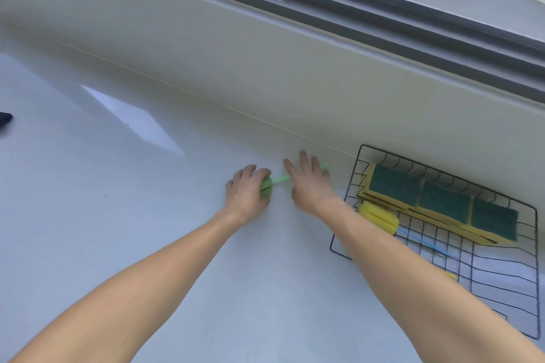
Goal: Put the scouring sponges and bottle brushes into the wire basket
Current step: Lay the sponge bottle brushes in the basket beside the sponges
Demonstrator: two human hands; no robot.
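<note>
A green bottle brush (279,179) lies on the white table, its foam head under my left hand (247,194), which is curled around that head. Its thin green handle runs to the right beneath my right hand (309,183), whose fingers are spread above it. The black wire basket (351,183) stands at the right. It holds three yellow scouring sponges with dark green tops (442,200) in a row, plus a yellow foam bottle brush (379,216) with a blue handle. My right forearm covers part of the basket's front.
A grey wall ledge (265,47) runs behind the table, with a dark window frame (354,9) above it. A dark object (5,119) shows at the far left edge. A bright patch of light (132,121) lies on the table.
</note>
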